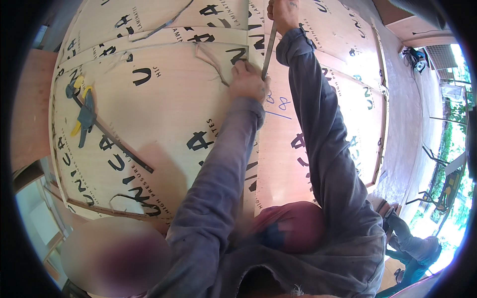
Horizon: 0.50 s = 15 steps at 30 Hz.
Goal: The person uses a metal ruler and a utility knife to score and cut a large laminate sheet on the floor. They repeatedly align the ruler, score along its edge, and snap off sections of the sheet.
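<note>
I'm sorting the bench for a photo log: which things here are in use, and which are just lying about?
In use:
- flat metal tool, gripped by the right hand
- laminate sheet, pressed by the left hand

Lying about:
- blue and yellow clamp on the sheet
- power tool at the far right

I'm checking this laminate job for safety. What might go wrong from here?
1. The left hand presses the laminate sheet right beside the tip of the long metal blade that the right hand grips; a slip might cut the fingers.
2. The sheet's edge near the blade looks torn; more force may crack it further.
3. The blue and yellow clamp lies loose on the sheet and could slide off.
</note>
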Each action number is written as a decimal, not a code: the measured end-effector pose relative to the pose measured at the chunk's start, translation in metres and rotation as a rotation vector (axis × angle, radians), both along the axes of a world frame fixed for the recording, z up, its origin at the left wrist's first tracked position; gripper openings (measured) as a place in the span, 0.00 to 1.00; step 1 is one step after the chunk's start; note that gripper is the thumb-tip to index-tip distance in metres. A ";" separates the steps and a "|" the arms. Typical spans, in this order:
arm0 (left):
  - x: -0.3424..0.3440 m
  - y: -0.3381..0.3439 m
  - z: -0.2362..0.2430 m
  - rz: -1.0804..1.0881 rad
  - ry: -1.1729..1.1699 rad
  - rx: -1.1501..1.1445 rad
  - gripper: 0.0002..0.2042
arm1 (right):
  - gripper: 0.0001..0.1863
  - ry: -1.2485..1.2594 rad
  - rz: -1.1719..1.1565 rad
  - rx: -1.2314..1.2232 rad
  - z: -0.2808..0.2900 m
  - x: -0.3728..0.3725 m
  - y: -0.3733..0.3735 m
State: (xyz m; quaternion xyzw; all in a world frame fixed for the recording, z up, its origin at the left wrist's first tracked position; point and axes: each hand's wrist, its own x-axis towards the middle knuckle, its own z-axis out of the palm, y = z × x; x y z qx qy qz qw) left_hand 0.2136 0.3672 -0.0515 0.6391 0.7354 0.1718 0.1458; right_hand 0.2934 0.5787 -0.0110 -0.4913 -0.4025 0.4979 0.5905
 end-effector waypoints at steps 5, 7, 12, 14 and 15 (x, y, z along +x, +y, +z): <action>0.005 0.002 -0.005 0.000 0.056 0.043 0.35 | 0.12 -0.063 -0.010 0.074 0.007 0.005 -0.003; 0.007 0.002 -0.010 0.011 0.089 0.078 0.34 | 0.12 -0.084 0.007 0.064 0.000 0.006 0.002; 0.005 0.002 -0.015 0.022 0.101 0.158 0.32 | 0.12 -0.189 0.032 -0.005 -0.014 0.002 0.016; 0.003 0.000 -0.015 0.023 0.083 0.135 0.32 | 0.12 -0.233 0.048 -0.041 -0.023 0.001 0.021; 0.007 0.002 -0.012 0.009 0.065 0.133 0.32 | 0.12 -0.253 0.034 -0.067 -0.035 0.011 0.033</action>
